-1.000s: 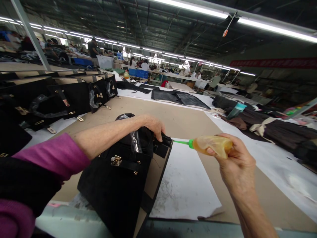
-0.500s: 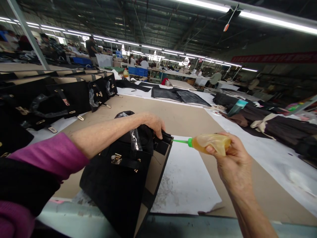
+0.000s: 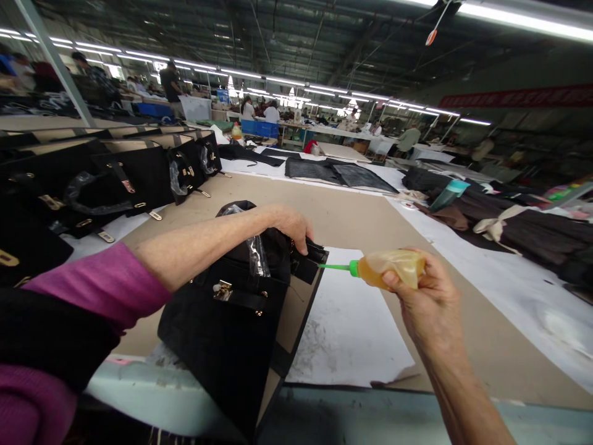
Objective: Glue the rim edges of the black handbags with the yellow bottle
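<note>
A black handbag (image 3: 222, 358) with gold hardware and plastic-wrapped handles lies tilted at the table's front edge, its beige inside showing on the right. My left hand (image 3: 294, 227) reaches across it, fingers closed on the bag's upper right edge; the fingertips are partly hidden. In my right hand (image 3: 433, 290) is a squeeze bottle (image 3: 384, 269) of yellowish liquid, held sideways. Its thin green nozzle touches or nearly touches the bag's edge strip close to my left fingers. Beneath the nozzle lies a smudged white sheet (image 3: 345, 327).
Several black handbags (image 3: 139, 179) stand in a row at the left. Flat black pieces (image 3: 336, 172) lie at the back of the table. Dark fabric (image 3: 546, 241) and a teal-lidded bottle (image 3: 449, 194) are on the right. People work at tables in the background.
The nozzle tip has shifted slightly left and down along the bag's edge, with the right hand moving left. The left hand keeps its hold. The camera view has shifted slightly.
</note>
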Action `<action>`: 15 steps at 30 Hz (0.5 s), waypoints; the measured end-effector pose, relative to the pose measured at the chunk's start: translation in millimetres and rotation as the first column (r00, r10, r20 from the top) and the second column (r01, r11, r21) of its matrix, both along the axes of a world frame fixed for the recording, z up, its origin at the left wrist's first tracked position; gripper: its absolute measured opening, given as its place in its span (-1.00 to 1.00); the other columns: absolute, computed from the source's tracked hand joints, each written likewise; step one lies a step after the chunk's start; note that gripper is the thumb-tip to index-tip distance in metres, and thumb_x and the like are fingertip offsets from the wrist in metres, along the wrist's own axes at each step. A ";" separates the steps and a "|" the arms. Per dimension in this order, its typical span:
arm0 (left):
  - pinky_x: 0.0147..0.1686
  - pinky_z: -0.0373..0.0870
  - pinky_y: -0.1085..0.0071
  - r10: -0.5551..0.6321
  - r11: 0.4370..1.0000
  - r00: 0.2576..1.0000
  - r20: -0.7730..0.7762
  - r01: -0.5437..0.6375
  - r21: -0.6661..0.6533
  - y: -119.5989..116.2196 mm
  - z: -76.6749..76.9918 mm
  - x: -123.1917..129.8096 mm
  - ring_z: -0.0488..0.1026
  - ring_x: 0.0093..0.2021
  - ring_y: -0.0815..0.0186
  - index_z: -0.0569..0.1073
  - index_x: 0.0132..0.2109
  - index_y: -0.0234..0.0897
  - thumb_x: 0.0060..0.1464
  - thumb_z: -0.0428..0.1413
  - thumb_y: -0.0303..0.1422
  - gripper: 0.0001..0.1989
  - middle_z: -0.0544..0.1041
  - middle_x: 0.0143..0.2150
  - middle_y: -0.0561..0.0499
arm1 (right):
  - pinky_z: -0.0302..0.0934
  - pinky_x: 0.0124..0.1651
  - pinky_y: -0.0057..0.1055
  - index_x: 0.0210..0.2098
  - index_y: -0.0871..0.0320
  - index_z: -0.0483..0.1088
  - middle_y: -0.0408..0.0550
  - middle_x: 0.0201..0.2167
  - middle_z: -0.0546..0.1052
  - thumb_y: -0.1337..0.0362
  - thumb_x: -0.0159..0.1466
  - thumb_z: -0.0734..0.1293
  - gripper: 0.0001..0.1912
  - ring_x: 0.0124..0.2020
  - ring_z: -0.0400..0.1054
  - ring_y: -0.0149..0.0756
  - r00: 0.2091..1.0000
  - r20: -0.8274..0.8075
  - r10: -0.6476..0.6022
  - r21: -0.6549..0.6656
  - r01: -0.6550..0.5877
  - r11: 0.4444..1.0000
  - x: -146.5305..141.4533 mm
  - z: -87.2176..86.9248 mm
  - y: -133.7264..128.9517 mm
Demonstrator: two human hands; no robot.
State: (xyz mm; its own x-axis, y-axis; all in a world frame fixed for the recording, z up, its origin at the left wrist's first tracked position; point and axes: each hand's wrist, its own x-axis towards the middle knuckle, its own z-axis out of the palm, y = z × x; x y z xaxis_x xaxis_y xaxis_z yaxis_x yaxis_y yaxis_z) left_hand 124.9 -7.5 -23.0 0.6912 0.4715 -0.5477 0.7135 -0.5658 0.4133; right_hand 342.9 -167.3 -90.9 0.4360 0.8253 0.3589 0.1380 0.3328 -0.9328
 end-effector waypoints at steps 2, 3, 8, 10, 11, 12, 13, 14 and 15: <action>-0.33 0.38 0.43 0.004 1.000 1.000 0.003 -0.004 0.009 -2.2 1.3 0.4 0.49 -0.34 0.25 0.58 -0.15 -0.24 -0.07 0.15 -0.34 -0.71 0.61 -0.30 0.05 | 0.32 -0.30 -0.35 -0.17 0.09 0.41 -0.15 -0.36 0.50 0.23 -0.11 0.58 -0.48 -0.38 0.39 -0.26 1.000 0.007 0.020 -0.027 -0.019 0.999 -0.5 -3.5 -2.0; -0.32 0.38 0.42 0.005 1.000 1.000 0.003 -0.005 0.019 -3.2 2.1 0.6 0.49 -0.34 0.25 0.58 -0.15 -0.24 -0.07 0.16 -0.34 -0.72 0.61 -0.29 0.04 | 0.32 -0.30 -0.34 -0.17 0.09 0.41 -0.15 -0.37 0.50 0.24 -0.10 0.57 -0.48 -0.38 0.40 -0.25 0.999 0.014 0.029 -0.030 -0.028 0.999 -0.3 -5.3 -3.5; -0.26 0.37 0.39 -0.012 0.995 1.000 -0.002 0.012 0.094 -5.7 4.8 1.8 0.48 -0.31 0.24 0.60 -0.20 -0.23 -0.07 0.18 -0.33 -0.76 0.61 -0.32 0.05 | 0.34 -0.31 -0.33 -0.15 0.07 0.41 -0.12 -0.34 0.50 0.25 -0.08 0.57 -0.50 -0.37 0.40 -0.23 0.998 0.020 0.063 -0.063 -0.061 0.996 1.3 -11.9 -13.0; -0.24 0.37 0.40 -0.017 0.996 1.000 -0.004 0.017 0.093 -6.4 4.5 1.9 0.47 -0.31 0.25 0.60 -0.19 -0.22 -0.07 0.18 -0.33 -0.75 0.60 -0.32 0.07 | 0.34 -0.32 -0.34 -0.16 0.07 0.42 -0.12 -0.34 0.51 0.25 -0.09 0.57 -0.50 -0.38 0.40 -0.24 0.998 0.024 0.065 -0.083 -0.063 0.995 0.8 -13.6 -16.3; -0.25 0.37 0.41 -0.016 0.996 1.000 -0.001 0.016 0.088 -6.8 4.1 2.0 0.47 -0.31 0.26 0.60 -0.18 -0.22 -0.07 0.17 -0.34 -0.75 0.60 -0.33 0.07 | 0.34 -0.33 -0.36 -0.17 0.07 0.42 -0.12 -0.35 0.51 0.25 -0.10 0.57 -0.51 -0.39 0.40 -0.25 0.998 0.024 0.063 -0.087 -0.061 0.994 0.2 -14.7 -17.9; -0.26 0.36 0.42 -0.013 0.996 1.000 0.003 0.013 0.085 -7.3 3.6 2.0 0.47 -0.31 0.27 0.60 -0.18 -0.23 -0.07 0.17 -0.35 -0.75 0.60 -0.33 0.08 | 0.34 -0.34 -0.38 -0.18 0.07 0.43 -0.13 -0.35 0.51 0.26 -0.11 0.57 -0.51 -0.40 0.40 -0.26 0.998 0.023 0.062 -0.088 -0.060 0.994 -0.5 -15.9 -19.4; -0.27 0.36 0.43 -0.008 0.996 1.000 0.006 0.008 0.086 -7.8 3.1 2.1 0.47 -0.32 0.28 0.60 -0.19 -0.23 -0.07 0.17 -0.36 -0.76 0.60 -0.34 0.08 | 0.34 -0.34 -0.39 -0.19 0.07 0.43 -0.14 -0.36 0.51 0.26 -0.11 0.57 -0.51 -0.40 0.40 -0.28 0.998 0.021 0.061 -0.086 -0.059 0.995 -1.3 -17.4 -21.0; -0.29 0.35 0.44 -0.004 0.996 1.000 0.006 0.003 0.092 -8.2 2.6 2.2 0.46 -0.33 0.28 0.60 -0.20 -0.24 -0.06 0.16 -0.36 -0.77 0.60 -0.35 0.08 | 0.34 -0.35 -0.40 -0.19 0.07 0.44 -0.15 -0.36 0.51 0.26 -0.11 0.57 -0.51 -0.41 0.40 -0.28 0.998 0.022 0.060 -0.085 -0.058 0.995 -2.1 -19.2 -22.6; -0.30 0.35 0.45 0.001 0.995 1.000 0.003 -0.002 0.102 -8.4 2.2 2.2 0.46 -0.34 0.29 0.60 -0.22 -0.24 -0.06 0.17 -0.35 -0.78 0.60 -0.36 0.09 | 0.34 -0.35 -0.41 -0.20 0.07 0.44 -0.15 -0.37 0.51 0.26 -0.11 0.57 -0.52 -0.41 0.40 -0.29 0.998 0.026 0.059 -0.088 -0.056 0.994 -2.9 -21.1 -24.2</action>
